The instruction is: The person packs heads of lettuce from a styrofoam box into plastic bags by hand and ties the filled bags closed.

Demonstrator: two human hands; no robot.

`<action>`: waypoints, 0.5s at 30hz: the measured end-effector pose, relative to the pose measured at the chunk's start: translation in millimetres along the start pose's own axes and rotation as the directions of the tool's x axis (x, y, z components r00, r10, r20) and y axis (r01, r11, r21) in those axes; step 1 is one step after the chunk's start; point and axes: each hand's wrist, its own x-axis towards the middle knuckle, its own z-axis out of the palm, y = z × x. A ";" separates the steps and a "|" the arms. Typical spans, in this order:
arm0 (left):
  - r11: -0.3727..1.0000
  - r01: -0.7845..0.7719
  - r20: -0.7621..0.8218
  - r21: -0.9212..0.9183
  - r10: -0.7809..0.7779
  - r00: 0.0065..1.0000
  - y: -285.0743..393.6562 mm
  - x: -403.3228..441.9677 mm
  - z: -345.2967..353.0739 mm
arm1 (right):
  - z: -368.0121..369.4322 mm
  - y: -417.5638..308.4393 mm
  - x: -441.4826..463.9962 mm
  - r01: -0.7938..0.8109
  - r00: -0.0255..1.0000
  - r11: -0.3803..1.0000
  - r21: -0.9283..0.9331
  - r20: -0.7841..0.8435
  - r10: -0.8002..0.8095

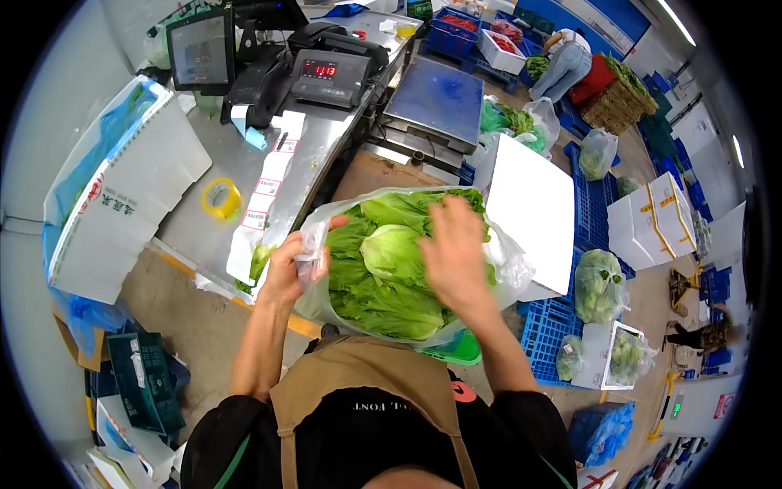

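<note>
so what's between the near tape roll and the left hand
A strip of labels, lying on the metal counter between the tape roll and the left hand; the head view shows it.

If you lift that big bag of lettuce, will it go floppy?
Probably floppy: the plastic bag looks thin and crumpled. The lettuce might tear, since its leaves look thin and frilly. Tipping could spill some, as the bag seems open.
</note>
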 end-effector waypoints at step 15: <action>0.974 -0.045 0.098 0.221 0.023 0.995 -8.9 3.3 4.6 | 159.8 24.3 -8.2 -0.109 0.993 0.990 0.089 0.063 0.103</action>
